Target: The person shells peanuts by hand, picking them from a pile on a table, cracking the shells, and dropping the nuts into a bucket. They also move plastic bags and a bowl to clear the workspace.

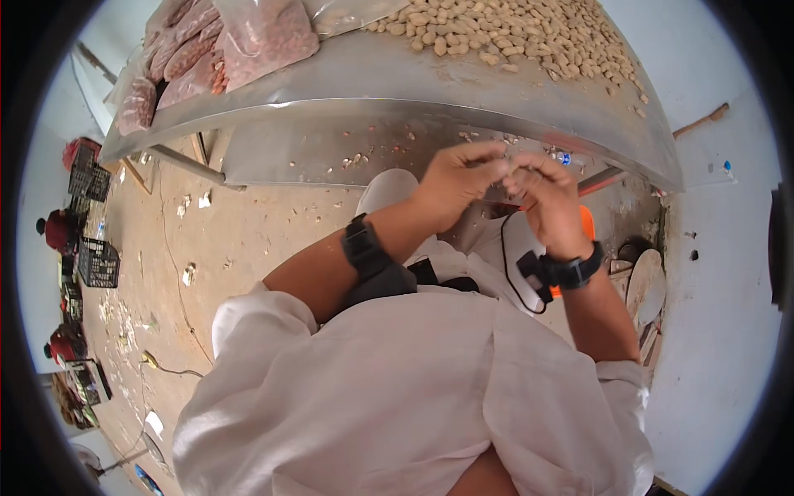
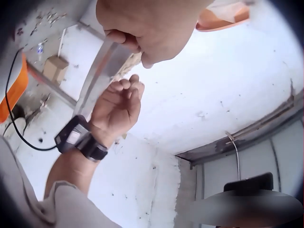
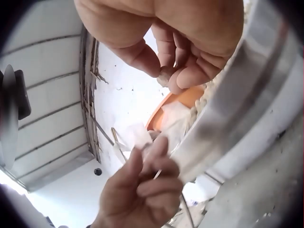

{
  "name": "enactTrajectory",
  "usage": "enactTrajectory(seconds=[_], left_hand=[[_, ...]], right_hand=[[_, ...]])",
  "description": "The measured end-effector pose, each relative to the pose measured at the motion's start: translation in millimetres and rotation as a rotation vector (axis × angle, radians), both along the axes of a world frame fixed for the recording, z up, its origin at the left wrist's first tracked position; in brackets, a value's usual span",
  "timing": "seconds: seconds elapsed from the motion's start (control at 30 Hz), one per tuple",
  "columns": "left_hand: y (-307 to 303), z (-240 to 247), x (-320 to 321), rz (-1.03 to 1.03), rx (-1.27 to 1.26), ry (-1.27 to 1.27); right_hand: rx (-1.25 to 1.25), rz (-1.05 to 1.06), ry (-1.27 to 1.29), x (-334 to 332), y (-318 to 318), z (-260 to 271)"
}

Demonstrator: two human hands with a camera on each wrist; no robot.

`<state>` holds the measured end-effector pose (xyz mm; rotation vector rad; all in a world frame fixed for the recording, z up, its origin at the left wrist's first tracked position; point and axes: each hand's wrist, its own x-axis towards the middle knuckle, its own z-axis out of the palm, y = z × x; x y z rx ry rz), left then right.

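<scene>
Both hands are raised close together before the table's front edge. My right hand point(image 1: 547, 198) pinches a small tan peanut point(image 3: 164, 78) between thumb and fingertips, mostly hidden by them. Beside it, my left hand point(image 1: 463, 183) has its fingers curled and its thumb near the index finger; I cannot tell whether something small sits between them. In the left wrist view the left hand point(image 2: 149, 28) hangs over the right hand point(image 2: 116, 107). A large heap of unshelled peanuts point(image 1: 513, 33) lies on the metal table point(image 1: 372, 74) beyond the hands.
Clear bags of pinkish kernels point(image 1: 269, 41) lie at the table's left end. A lower metal shelf point(image 1: 281, 157) holds scattered bits of shell and kernels. Something orange point(image 1: 587, 221) stands by the right knee. Black crates point(image 1: 98, 263) stand on the littered floor at far left.
</scene>
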<state>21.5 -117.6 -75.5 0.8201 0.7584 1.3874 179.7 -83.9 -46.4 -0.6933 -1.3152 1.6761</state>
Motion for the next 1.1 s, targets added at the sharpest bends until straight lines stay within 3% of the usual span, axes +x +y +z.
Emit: enactTrajectory(seconds=[0.1, 0.3, 0.5, 0.63, 0.83, 1.1], left_hand=[[1.3, -9.4, 6.0, -0.102, -0.013, -0.011], [-8.7, -15.0, 10.7, -0.075, -0.095, -0.239], [-10.3, -19.5, 7.5, -0.003, -0.009, -0.179], [-8.6, -12.5, 8.6, 0.0, -0.054, -0.004], [-8.6, 7.3, 4.8, -0.092, 0.115, 0.294], [-4.3, 19.3, 2.1, -0.079, 0.237, 0.503]], right_hand=[[-0.042, -0.026, 0.069, -1.3, -10.3, -15.2], [-0.015, -0.057, 0.118, 1.3, -1.8, -37.0], [0.033, -0.079, 0.082, -8.6, -10.5, -32.2], [0.069, -0.092, 0.131, -5.3, -8.0, -36.5], [-0.003, -0.106, 0.163, -5.4, -14.7, -23.6], [0.286, -0.063, -0.011, 2.9, -6.3, -10.2]])
